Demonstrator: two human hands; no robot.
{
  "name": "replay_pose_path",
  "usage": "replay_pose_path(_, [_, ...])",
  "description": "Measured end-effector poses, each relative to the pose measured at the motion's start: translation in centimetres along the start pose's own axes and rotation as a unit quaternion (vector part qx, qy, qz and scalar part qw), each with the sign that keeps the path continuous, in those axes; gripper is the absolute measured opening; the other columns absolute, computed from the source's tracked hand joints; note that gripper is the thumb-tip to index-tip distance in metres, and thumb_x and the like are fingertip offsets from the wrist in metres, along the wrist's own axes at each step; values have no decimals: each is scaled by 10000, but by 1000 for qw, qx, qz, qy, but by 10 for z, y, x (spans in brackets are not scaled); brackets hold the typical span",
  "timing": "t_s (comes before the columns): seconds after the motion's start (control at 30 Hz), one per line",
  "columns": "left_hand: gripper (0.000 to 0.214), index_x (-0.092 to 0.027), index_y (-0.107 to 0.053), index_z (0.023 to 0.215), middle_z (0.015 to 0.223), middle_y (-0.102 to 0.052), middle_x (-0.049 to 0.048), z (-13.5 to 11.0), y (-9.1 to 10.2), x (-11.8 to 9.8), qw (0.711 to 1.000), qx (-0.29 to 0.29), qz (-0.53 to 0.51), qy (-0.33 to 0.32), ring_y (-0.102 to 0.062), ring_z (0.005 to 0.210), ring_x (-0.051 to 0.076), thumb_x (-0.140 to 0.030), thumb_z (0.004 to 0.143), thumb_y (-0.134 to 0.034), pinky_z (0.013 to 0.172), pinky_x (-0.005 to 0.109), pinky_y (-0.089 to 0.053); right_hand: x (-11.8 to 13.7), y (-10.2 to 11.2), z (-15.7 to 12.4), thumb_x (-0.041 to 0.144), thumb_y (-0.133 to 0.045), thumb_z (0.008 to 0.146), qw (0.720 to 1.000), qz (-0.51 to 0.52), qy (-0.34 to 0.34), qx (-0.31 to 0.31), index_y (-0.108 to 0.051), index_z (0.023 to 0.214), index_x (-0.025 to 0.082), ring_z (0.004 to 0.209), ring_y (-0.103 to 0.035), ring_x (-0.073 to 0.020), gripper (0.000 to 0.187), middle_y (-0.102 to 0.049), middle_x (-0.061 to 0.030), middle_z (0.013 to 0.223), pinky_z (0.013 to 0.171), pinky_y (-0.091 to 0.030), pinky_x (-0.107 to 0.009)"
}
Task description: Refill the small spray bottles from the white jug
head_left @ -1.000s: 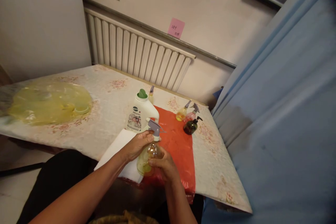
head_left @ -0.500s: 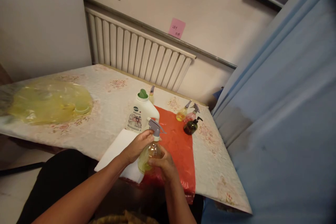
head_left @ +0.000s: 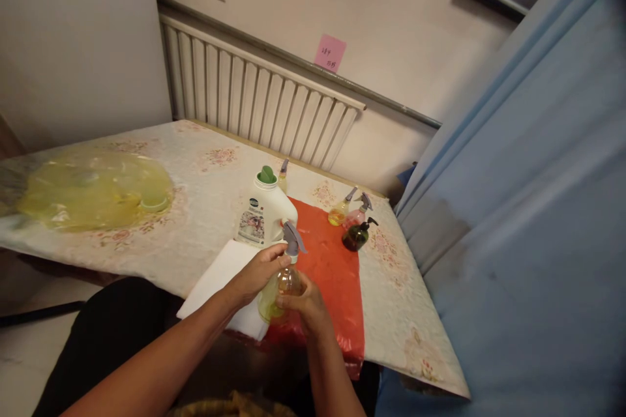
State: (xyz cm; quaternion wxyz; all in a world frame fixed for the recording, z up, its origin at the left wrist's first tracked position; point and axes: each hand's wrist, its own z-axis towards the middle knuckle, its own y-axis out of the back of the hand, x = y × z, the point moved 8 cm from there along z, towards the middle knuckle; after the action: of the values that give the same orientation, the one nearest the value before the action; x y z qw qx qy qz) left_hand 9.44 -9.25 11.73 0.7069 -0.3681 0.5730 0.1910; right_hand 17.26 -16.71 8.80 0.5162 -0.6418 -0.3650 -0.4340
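Note:
Upright over the near edge of the table I hold a clear spray bottle [head_left: 289, 279] with pale yellow liquid low inside and a grey trigger head. The fingers of my left hand [head_left: 267, 266] close round its neck, just under the head. My right hand [head_left: 302, 298] wraps the bottle's body from the right. Behind it stands a large white jug [head_left: 268, 208] with a picture label and something green in its mouth. Beneath the bottle lie a folded white cloth [head_left: 215, 277] and a red plastic sheet [head_left: 337, 287].
Right of the sheet's far part stand a yellow spray bottle [head_left: 338, 214], a pink spray bottle [head_left: 353, 217] and a dark pump bottle [head_left: 356, 237]. Another spray bottle [head_left: 283, 172] stands behind the jug. A yellow plastic bag [head_left: 92, 192] lies left. A blue curtain [head_left: 513, 195] hangs right.
The spray head has turned a little on the bottle, its nozzle now facing more away from me. Both hands keep their hold; the other things stay where they were.

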Motion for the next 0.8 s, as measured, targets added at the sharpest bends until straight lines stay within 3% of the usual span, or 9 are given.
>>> replay_pose_path(0.3, [321,-184,-612,996,891,-643,-2,0,-1,-8,999,-41,-8,-32,-577,820,169,-345,745,-733,739,256,-426,-3,6,4,212,-894,438,1000,-19,3,-6,-703,942,175,713,-597,-154,540,-692,13,796,698,-464,-272])
replay_pose_path(0.43, [334,-193,-559,980,837,-607,-19,0,1,-6,998,-50,-9,-35,-557,739,142,-358,751,-737,688,242,-417,-7,9,7,217,-898,425,1000,-24,-2,-6,-706,943,172,719,-603,-156,554,-698,4,815,679,-457,-266])
replay_pose_path(0.7, [332,-191,-583,998,806,-587,-31,3,-1,0,998,51,-27,4,-529,665,114,-393,777,-726,626,220,-391,-6,1,0,230,-890,429,1000,-4,-13,12,-708,892,188,684,-595,-152,498,-690,16,769,670,-463,-267])
replay_pose_path(0.8, [328,-189,-597,997,777,-589,-34,3,-2,1,998,51,-30,6,-529,647,113,-417,794,-717,613,219,-384,-7,5,1,239,-890,421,1000,-5,-14,-3,-702,887,186,672,-584,-149,505,-679,20,750,656,-454,-265])
